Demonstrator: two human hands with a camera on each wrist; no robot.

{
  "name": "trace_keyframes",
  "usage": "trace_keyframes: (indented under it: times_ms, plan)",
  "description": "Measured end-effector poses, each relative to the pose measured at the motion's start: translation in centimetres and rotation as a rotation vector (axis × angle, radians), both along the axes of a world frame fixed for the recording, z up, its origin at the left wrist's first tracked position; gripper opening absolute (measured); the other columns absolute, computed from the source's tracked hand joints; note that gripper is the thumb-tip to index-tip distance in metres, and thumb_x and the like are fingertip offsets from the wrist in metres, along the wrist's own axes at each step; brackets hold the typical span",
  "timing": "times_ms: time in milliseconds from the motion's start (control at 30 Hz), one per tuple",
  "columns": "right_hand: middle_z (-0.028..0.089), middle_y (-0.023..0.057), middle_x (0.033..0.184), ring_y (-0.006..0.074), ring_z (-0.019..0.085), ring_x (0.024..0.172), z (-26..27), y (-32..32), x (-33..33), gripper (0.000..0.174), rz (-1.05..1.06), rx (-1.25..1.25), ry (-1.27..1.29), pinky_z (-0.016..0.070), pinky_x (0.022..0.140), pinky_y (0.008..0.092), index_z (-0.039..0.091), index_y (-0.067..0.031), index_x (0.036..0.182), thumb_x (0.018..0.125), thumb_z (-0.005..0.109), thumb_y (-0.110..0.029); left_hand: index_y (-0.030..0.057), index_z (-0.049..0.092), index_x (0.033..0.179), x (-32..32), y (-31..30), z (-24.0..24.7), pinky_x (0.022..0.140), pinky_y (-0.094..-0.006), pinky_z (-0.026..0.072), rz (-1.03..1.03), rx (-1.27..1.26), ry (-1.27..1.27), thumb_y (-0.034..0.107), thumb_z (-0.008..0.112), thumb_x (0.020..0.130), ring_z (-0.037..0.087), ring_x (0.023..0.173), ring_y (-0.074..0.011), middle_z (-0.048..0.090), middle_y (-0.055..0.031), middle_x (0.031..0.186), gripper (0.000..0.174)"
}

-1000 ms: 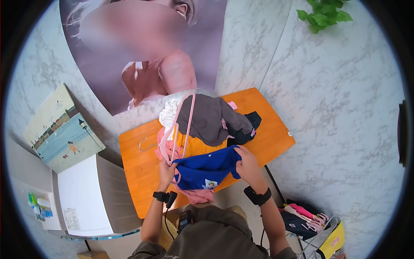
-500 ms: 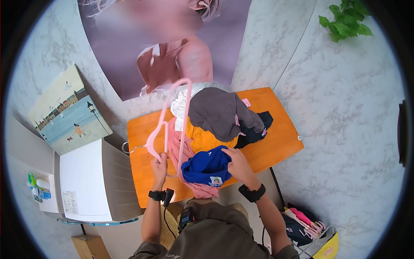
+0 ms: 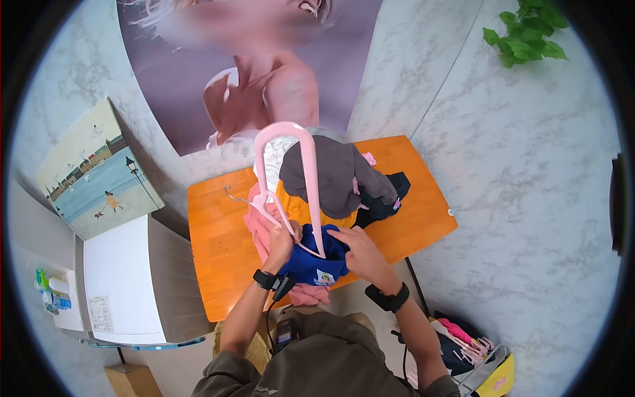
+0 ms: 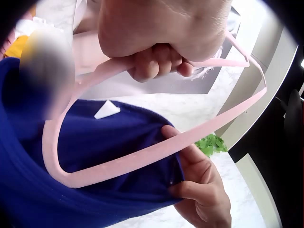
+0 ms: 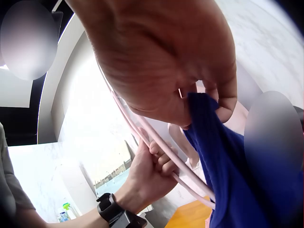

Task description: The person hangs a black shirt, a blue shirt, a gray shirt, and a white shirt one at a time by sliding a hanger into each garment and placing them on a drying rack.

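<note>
The left hand (image 3: 281, 246) grips a pink hanger (image 3: 309, 172), its fingers curled round the bar in the left wrist view. One end of the hanger lies inside the opening of a blue garment (image 3: 307, 266); the other end sticks up above the clothes. The right hand (image 3: 365, 255) pinches the edge of that opening between thumb and fingers, seen in the right wrist view. A small white tag (image 4: 108, 109) shows inside the blue cloth, and a printed patch (image 3: 324, 277) is on its front.
On the orange table (image 3: 218, 264) lie a dark grey garment (image 3: 317, 175), yellow, white and pink clothes and a black one. A white-topped cabinet (image 3: 122, 278) stands at the left, a picture (image 3: 99, 172) behind it. Clothes on pink hangers (image 3: 473, 347) are at the lower right.
The left hand has swung the hanger to the right, and its lower end has entered the blue garment's opening. Earlier the left hand let go of the garment's edge; the right hand still holds it.
</note>
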State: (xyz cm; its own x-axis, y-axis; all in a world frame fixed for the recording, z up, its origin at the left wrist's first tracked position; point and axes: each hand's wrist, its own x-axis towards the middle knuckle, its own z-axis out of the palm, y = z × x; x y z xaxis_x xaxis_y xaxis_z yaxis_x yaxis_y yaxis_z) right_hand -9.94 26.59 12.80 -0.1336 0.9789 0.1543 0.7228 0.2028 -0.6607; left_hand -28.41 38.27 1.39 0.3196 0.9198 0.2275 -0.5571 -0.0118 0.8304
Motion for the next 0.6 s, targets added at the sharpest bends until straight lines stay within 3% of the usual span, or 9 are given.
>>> trace_keyframes:
  times_ms: [200,300,333,433,500,533,600]
  plan:
    - [0.058,0.0203,0.125,0.0379,0.051,0.109,2.8,-0.8,1.1,0.06,0.066,0.06,-0.014,0.0415,0.099,0.0414,0.059,0.0004,0.125,0.067,0.047,0.012,0.005,0.047,0.059,3.3,0.1,0.7,0.043,-0.0253,0.029,-0.047,-0.028,-0.006,0.028,0.04,0.105,0.04,0.045,-0.0116,0.045,-0.0045,0.051,0.052]
    - [0.059,0.0197,0.123,0.0372,0.051,0.108,5.6,-1.5,2.0,0.06,0.029,0.067,0.016,0.0427,0.097,0.0406,0.059,-0.0007,0.124,0.066,0.046,0.012,0.0062,0.054,0.062,3.4,-0.3,0.8,0.043,-0.0246,0.0337,-0.079,-0.028,0.306,0.027,0.043,0.105,0.045,0.045,-0.0079,0.051,-0.0015,0.052,0.048]
    - [0.059,0.019,0.123,0.0369,0.051,0.107,6.6,-1.9,2.2,0.06,0.005,0.092,0.032,0.0435,0.096,0.0401,0.06,-0.0015,0.123,0.066,0.046,0.012,0.0056,0.057,0.063,3.4,0.3,-0.9,0.044,-0.0239,0.0345,-0.116,0.038,0.264,0.027,0.045,0.103,0.047,0.045,-0.0073,0.053,-0.0004,0.052,0.047]
    - [0.059,0.0167,0.124,0.036,0.052,0.107,10.6,-3.4,2.1,0.061,0.068,0.114,0.069,0.0446,0.094,0.0404,0.061,-0.0036,0.123,0.066,0.045,0.012,0.0051,0.058,0.062,3.2,-0.2,1.1,0.044,-0.0236,0.0344,-0.05,0.068,0.407,0.025,0.048,0.101,0.047,0.046,-0.0077,0.054,0.0,0.053,0.045]
    - [0.061,0.0165,0.122,0.0341,0.055,0.109,13.7,-4.7,1.9,0.061,0.041,0.033,0.06,0.0451,0.095,0.0392,0.064,-0.0053,0.121,0.066,0.043,0.012,0.0036,0.058,0.061,3.9,-0.2,1.8,0.046,-0.0233,0.0353,-0.082,0.052,0.334,0.023,0.05,0.099,0.049,0.048,-0.0072,0.055,0.0002,0.054,0.044]
    - [0.062,0.0163,0.119,0.0323,0.057,0.111,15.0,-5.4,1.9,0.061,0.015,-0.054,0.059,0.0456,0.095,0.038,0.067,-0.007,0.118,0.066,0.041,0.011,0.0035,0.06,0.063,4.3,-0.5,2.7,0.046,-0.0234,0.0357,-0.094,0.094,0.303,0.023,0.051,0.099,0.049,0.049,-0.0067,0.054,0.0007,0.054,0.042]
    - [0.064,0.0161,0.117,0.0309,0.059,0.109,16.7,-6.6,2.5,0.061,0.003,0.035,0.073,0.0469,0.093,0.0368,0.069,-0.0068,0.115,0.065,0.041,0.011,0.0002,0.063,0.071,4.5,-0.8,4.4,0.05,-0.024,0.0375,-0.116,0.169,0.322,0.021,0.055,0.098,0.05,0.054,-0.0061,0.055,0.0014,0.059,0.035]
